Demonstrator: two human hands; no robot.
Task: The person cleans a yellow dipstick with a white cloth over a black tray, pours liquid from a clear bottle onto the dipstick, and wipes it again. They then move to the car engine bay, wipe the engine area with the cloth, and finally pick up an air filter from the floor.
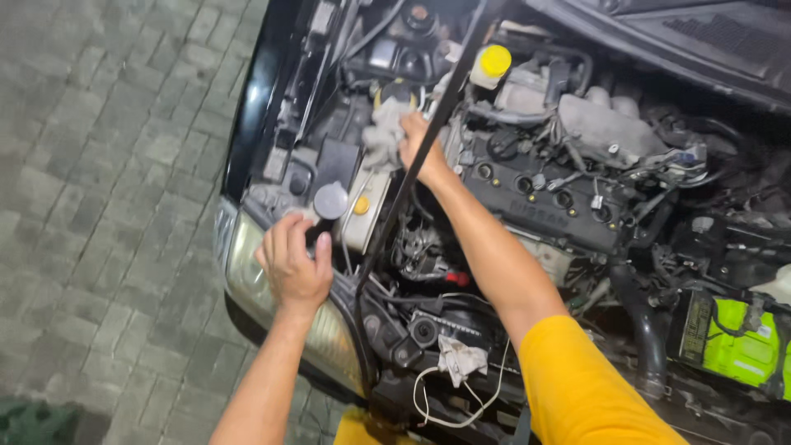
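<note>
Looking down from my head camera, my left hand has its fingers wrapped around a dark bottle with a grey round cap, just above the headlight. My right hand reaches deeper into the engine bay, fingers pressed together on a grey rag beside the hood prop rod.

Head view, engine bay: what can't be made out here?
- Left hand: its fingers hide what it grips below the grey round cap.
- Right hand: the prop rod crosses it; its fingers sink into the grey rag, so what lies under the rag is hidden.
- Green battery: cut off by the right edge.
- Hood underside: cut off by the top edge.
</note>
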